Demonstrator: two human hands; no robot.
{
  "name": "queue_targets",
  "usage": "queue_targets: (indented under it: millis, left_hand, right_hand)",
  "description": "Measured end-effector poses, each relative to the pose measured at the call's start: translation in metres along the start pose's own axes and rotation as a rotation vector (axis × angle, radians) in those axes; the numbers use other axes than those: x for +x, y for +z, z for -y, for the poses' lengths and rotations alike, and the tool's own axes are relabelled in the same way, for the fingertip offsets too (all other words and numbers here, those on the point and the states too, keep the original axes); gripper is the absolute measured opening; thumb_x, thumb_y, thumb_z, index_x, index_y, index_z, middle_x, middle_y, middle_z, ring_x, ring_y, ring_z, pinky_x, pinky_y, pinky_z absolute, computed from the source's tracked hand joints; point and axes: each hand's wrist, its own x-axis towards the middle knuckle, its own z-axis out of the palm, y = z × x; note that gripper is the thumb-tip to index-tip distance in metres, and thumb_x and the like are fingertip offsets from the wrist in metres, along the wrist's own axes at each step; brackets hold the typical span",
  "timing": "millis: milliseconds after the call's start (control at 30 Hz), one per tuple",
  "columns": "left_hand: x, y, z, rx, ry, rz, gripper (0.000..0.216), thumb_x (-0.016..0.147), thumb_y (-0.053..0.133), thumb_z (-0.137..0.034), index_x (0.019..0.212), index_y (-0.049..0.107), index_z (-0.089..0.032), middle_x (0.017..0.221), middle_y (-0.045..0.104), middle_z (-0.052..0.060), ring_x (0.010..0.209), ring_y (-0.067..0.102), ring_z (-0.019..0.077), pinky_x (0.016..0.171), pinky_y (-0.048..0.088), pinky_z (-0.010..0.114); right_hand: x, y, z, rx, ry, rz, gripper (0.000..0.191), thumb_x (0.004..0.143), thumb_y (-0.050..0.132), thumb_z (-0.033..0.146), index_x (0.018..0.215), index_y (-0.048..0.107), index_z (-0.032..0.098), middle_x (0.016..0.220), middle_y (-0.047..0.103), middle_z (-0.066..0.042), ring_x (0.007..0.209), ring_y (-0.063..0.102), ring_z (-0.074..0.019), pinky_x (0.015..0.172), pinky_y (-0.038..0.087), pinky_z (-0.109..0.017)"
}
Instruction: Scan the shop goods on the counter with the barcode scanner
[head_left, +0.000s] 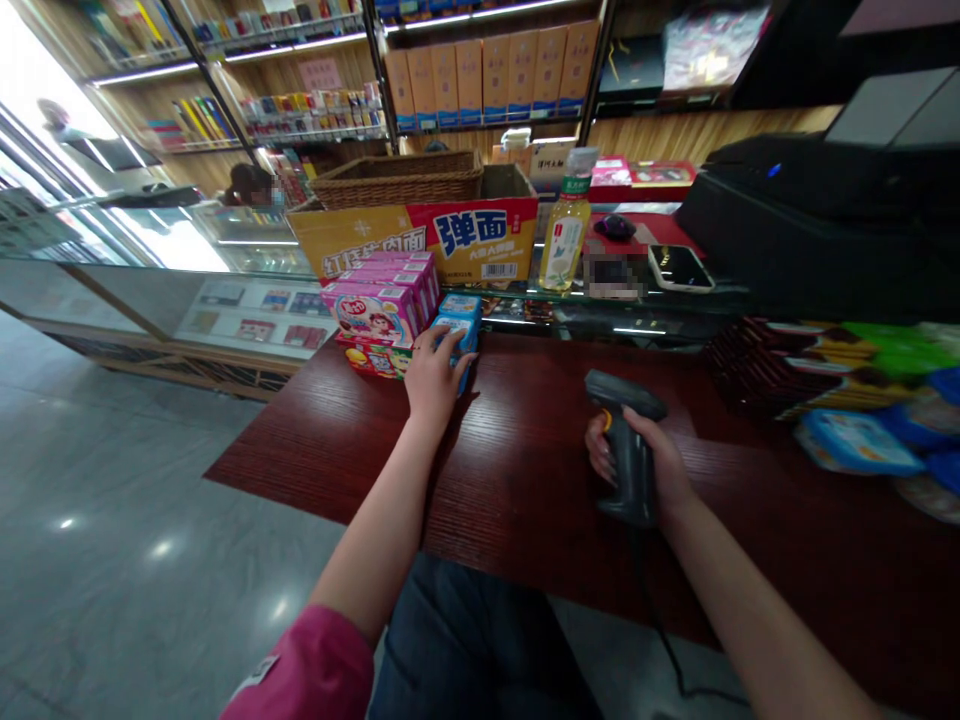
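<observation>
My left hand (433,375) reaches to the far left part of the table, its fingers and thumb around a blue plastic box (463,325); the hand covers part of it. Another blue box top shows just behind it. Right beside stand pink cartoon-printed boxes (375,310), stacked on red-and-green boxes (382,360). My right hand (669,465) grips a black barcode scanner (634,470) by its handle above the table, fingers near its yellow trigger. The scanner's head points away to the left, and its cable (664,630) hangs down past the table edge.
The dark red wooden table (517,470) fills the middle. At right lie dark stacked packets (780,370) and blue-lidded tubs (862,440). Behind are a noodle carton (487,245), a bottle (566,225), a mouse (615,227), a phone (679,268) and a glass counter.
</observation>
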Motion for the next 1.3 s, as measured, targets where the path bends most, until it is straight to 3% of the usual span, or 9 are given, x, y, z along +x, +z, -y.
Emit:
queue_targets:
  millis: [267,400,500,567,633,767,967,1100,1300]
  left_hand:
    - [-0.005,-0.004,0.004,-0.025,0.016,0.031,0.046,0.092,0.056,-0.013,0.135,0.063,-0.027,0.141,0.059,0.011,0.141,0.046,0.0287,0.119,0.038,0.046]
    - [-0.004,-0.010,-0.004,0.006,0.059,-0.018,0.051,0.092,0.060,-0.020,0.142,0.058,-0.030,0.150,0.053,0.011,0.143,0.043,0.0321,0.118,0.037,0.051]
    - [-0.015,0.000,-0.033,0.030,0.157,-0.104,0.051,0.093,0.063,-0.027,0.143,0.057,-0.033,0.147,0.054,0.011,0.139,0.046,0.0333,0.121,0.033,0.052]
    - [-0.030,0.019,-0.066,-0.025,0.272,-0.026,0.047,0.094,0.061,-0.028,0.140,0.059,-0.033,0.137,0.061,0.011,0.132,0.051,0.0314,0.119,0.035,0.050]
    - [-0.050,0.046,-0.106,-0.126,0.433,0.186,0.049,0.094,0.060,-0.026,0.143,0.055,-0.031,0.134,0.062,0.010,0.128,0.055,0.0288,0.115,0.041,0.046]
    - [-0.080,0.111,-0.190,-0.374,0.596,0.535,0.069,0.090,0.065,-0.024,0.154,0.038,-0.028,0.150,0.049,0.011,0.137,0.048,0.0282,0.111,0.045,0.042]
    - [-0.085,0.201,-0.287,-0.628,0.435,0.540,0.077,0.079,0.078,-0.023,0.149,0.047,-0.022,0.151,0.046,0.016,0.142,0.038,0.0367,0.120,0.028,0.052]
    - [-0.082,0.233,-0.315,-0.665,0.478,0.615,0.049,0.083,0.074,-0.020,0.131,0.065,-0.024,0.150,0.051,0.013,0.145,0.032,0.0376,0.122,0.020,0.056]
    - [-0.077,0.232,-0.298,-0.901,0.306,0.644,0.027,0.083,0.070,-0.015,0.105,0.077,-0.027,0.138,0.063,0.007,0.145,0.036,0.0334,0.123,0.021,0.055]
  right_hand:
    - [-0.015,-0.010,0.007,0.054,-0.064,-0.073,0.035,0.083,0.067,0.052,0.072,0.061,0.020,0.060,0.047,-0.001,0.046,0.040,-0.0128,0.039,0.037,-0.026]
    - [-0.056,-0.030,0.015,0.058,-0.119,-0.186,0.030,0.083,0.067,0.049,0.073,0.062,0.021,0.062,0.048,-0.001,0.048,0.042,-0.0134,0.040,0.039,-0.027]
    - [-0.098,-0.052,0.021,0.023,-0.122,-0.300,0.027,0.082,0.068,0.047,0.076,0.064,0.021,0.064,0.050,-0.002,0.047,0.044,-0.0133,0.039,0.039,-0.027]
    - [-0.122,-0.067,0.025,-0.007,-0.132,-0.361,0.028,0.081,0.070,0.048,0.076,0.065,0.021,0.064,0.052,-0.002,0.046,0.045,-0.0128,0.039,0.040,-0.027]
    - [-0.139,-0.081,0.030,-0.033,-0.182,-0.417,0.031,0.079,0.072,0.050,0.075,0.063,0.020,0.062,0.052,-0.001,0.046,0.046,-0.0120,0.039,0.041,-0.025]
    - [-0.153,-0.100,0.039,0.016,-0.360,-0.524,0.034,0.079,0.072,0.051,0.071,0.060,0.020,0.057,0.050,0.001,0.045,0.043,-0.0103,0.039,0.040,-0.022]
    - [-0.151,-0.106,0.039,0.121,-0.496,-0.654,0.036,0.083,0.065,0.055,0.073,0.058,0.020,0.055,0.045,0.003,0.043,0.041,-0.0092,0.039,0.038,-0.021]
    - [-0.152,-0.108,0.037,0.145,-0.528,-0.685,0.037,0.084,0.064,0.056,0.074,0.057,0.020,0.057,0.046,0.003,0.043,0.043,-0.0082,0.038,0.038,-0.020]
    - [-0.152,-0.108,0.038,0.165,-0.533,-0.701,0.036,0.085,0.062,0.054,0.074,0.058,0.021,0.057,0.045,0.003,0.044,0.042,-0.0082,0.039,0.038,-0.021]
